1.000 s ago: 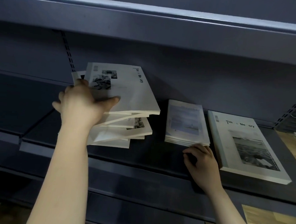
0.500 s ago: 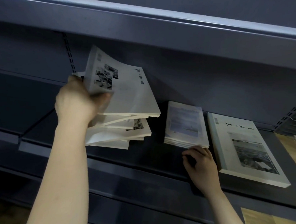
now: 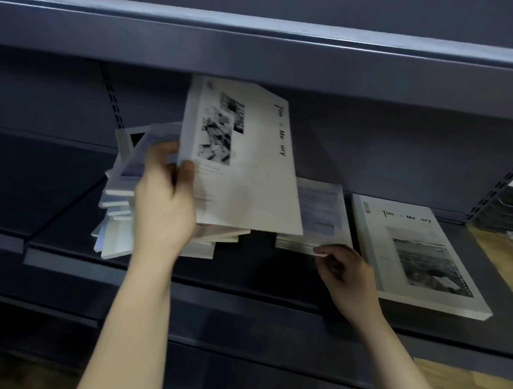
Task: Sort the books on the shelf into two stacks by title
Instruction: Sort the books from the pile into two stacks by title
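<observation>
My left hand [image 3: 166, 204] grips the lower left corner of a white "Time Memory" book [image 3: 245, 163] and holds it lifted and tilted above a messy pile of white books [image 3: 118, 216] at the left of the dark shelf [image 3: 244, 271]. A small stack of pale blue-covered books [image 3: 320, 216] lies in the middle, partly hidden behind the lifted book. My right hand [image 3: 346, 272] rests with curled fingers at that stack's front edge, fingertips touching it. Another "Time Memory" book [image 3: 419, 255] lies flat on the right.
The upper shelf's front lip [image 3: 258, 53] hangs just above the lifted book. A slotted upright [image 3: 112, 95] runs down the back panel at left, another [image 3: 502, 185] at right. Wooden floor [image 3: 503, 269] shows past the shelf's right end.
My left hand has raised the top "Time Memory" book higher and swung it rightward, off the pile. The right hand has stayed at the middle stack's front edge.
</observation>
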`<action>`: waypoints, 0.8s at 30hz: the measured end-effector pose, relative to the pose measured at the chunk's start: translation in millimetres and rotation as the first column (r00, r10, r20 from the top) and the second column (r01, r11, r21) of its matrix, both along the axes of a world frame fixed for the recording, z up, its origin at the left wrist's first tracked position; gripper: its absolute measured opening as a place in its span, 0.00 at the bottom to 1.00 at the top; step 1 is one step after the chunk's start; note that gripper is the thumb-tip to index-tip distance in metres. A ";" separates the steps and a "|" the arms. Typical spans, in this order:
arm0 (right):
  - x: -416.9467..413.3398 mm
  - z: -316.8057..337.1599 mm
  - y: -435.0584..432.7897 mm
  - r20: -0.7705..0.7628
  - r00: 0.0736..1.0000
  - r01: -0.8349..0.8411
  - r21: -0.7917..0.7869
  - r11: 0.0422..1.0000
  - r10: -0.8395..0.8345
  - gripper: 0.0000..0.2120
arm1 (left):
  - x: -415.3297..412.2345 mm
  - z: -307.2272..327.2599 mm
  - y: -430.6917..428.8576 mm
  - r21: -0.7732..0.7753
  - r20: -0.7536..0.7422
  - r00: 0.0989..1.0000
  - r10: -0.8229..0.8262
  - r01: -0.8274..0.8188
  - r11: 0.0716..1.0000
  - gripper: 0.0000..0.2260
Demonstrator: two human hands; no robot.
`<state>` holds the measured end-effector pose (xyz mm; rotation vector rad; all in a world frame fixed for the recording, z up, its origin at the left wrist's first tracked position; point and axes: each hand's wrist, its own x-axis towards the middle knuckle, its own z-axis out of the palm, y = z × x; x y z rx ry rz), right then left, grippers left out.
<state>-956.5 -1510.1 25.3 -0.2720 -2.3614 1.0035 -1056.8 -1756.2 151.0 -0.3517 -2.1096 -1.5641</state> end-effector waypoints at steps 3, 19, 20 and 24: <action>3.1 19.7 -0.4 0.019 1.000 -0.001 -0.248 0.969 0.006 0.08 | 13.3 -8.1 23.6 0.017 -0.021 0.994 -0.107 0.107 0.994 0.07; 76.6 42.2 81.7 -0.042 0.979 0.116 -0.685 0.719 -0.198 0.09 | 61.5 -82.3 147.0 0.038 0.231 0.836 -0.497 0.503 0.863 0.09; 82.4 40.5 91.3 -0.038 0.977 0.128 -0.684 0.719 -0.210 0.08 | 60.6 -88.7 150.3 -0.016 0.236 0.843 -0.484 0.501 0.865 0.07; 102.8 37.0 126.0 0.019 0.969 0.199 -0.648 0.735 -0.245 0.08 | 62.2 -113.1 162.1 -0.248 0.224 0.879 -0.421 0.469 0.847 0.08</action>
